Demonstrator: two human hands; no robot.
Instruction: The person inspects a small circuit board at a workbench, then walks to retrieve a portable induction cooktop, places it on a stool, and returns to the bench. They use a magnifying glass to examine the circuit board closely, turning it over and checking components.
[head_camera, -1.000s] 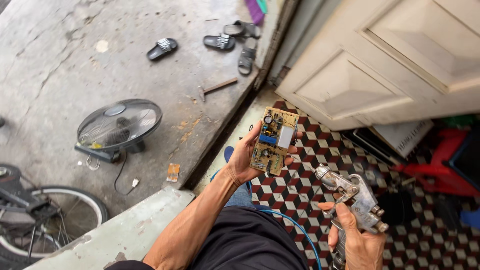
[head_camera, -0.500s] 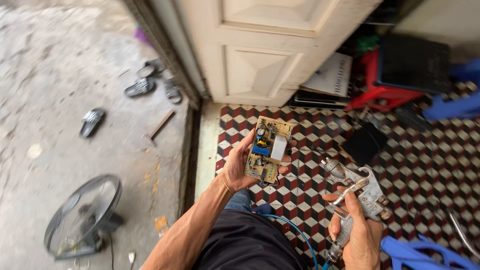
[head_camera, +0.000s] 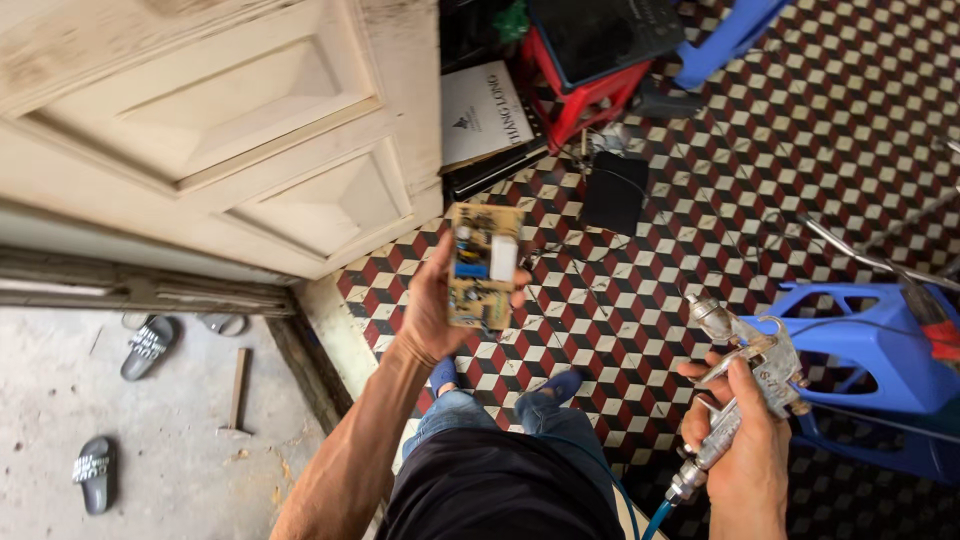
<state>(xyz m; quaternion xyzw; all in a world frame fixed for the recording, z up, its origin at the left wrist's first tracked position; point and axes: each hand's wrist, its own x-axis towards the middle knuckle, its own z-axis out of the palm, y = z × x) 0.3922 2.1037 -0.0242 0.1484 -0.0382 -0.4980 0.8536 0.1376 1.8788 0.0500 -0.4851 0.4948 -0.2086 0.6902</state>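
Observation:
My left hand (head_camera: 432, 310) holds up a tan circuit board (head_camera: 483, 266) with a white block and a blue part on it, gripped along its left edge above the patterned tile floor. My right hand (head_camera: 745, 440) grips a metal air blow gun (head_camera: 745, 368) by its handle, nozzle pointing up and left; a blue hose (head_camera: 655, 520) leaves its base. The gun sits to the right of the board, apart from it.
A cream panelled door (head_camera: 250, 150) stands open at upper left. A blue plastic stool (head_camera: 880, 370) is at right, a red stool (head_camera: 590, 90) and a black box (head_camera: 615, 192) further off. Sandals (head_camera: 148, 345) lie on the concrete outside the threshold.
The view has swung from the concrete yard with the fan towards the tiled floor indoors. Both hands keep their hold on the board and the blow gun.

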